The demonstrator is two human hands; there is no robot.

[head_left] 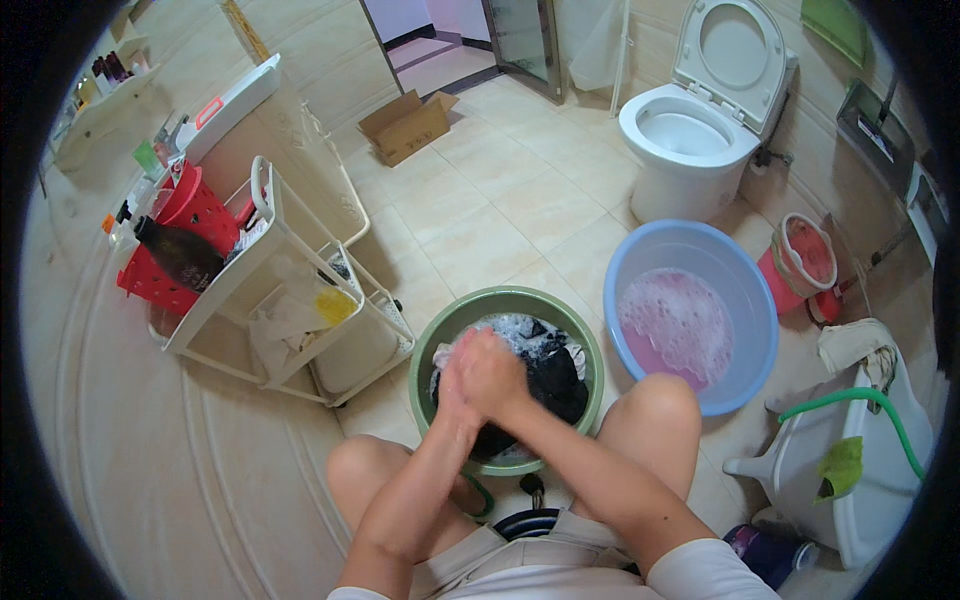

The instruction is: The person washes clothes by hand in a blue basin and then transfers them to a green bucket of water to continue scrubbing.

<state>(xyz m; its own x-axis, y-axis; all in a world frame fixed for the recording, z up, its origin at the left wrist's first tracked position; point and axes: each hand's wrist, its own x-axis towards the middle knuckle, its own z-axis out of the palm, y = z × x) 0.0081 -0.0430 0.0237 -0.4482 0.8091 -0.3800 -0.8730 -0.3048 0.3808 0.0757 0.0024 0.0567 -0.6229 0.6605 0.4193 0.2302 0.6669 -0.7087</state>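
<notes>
Both of my hands are pressed together above a green basin [592, 420] on the floor between my knees. My left hand [452, 378] is closed against my right hand [492, 372], whose fingers wrap over it. Whether anything is between the palms is hidden. Below them, dark wet clothes [556, 388] lie in the basin, with white suds [512, 326] at the far side. A pale piece of cloth [577, 360] shows at the basin's right inner edge.
A blue tub [757, 345] of pinkish foamy water stands right of the basin. Left is a white trolley [290, 205] with red baskets. Farther off are a cardboard box [412, 130] and a toilet [690, 150]. A green hose [845, 395] hangs over an upturned white stool [840, 510] at right.
</notes>
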